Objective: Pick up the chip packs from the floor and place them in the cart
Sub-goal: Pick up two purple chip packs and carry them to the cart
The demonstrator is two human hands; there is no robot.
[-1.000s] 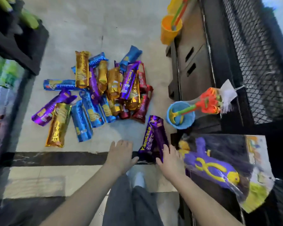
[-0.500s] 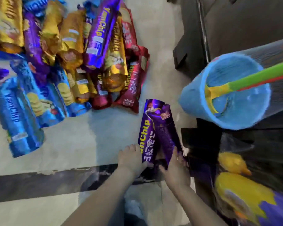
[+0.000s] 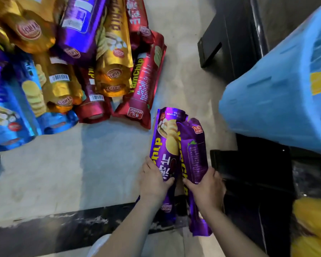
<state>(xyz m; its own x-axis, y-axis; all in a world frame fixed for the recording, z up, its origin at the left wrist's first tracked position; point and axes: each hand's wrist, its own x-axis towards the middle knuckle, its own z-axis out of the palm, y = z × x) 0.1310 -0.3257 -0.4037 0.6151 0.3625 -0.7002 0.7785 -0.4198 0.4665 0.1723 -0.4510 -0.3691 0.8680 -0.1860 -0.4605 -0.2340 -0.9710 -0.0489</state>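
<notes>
I am gripping one purple chip pack (image 3: 164, 145) in my left hand (image 3: 154, 179) and another (image 3: 193, 154) in my right hand (image 3: 207, 190), fingers curled round each, and next I'd be lifting both toward the cart.

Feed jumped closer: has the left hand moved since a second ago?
Yes. The left hand went forward off the dark floor strip and now grips the left purple pack.

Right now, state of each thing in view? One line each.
left hand: grips the left purple pack
right hand: grips the right purple pack
left purple pack: held, beside its twin, front side up
right purple pack: held, back side showing
pile of chip packs: lying heaped on the floor, untouched
blue bucket: tipped on its side
</notes>
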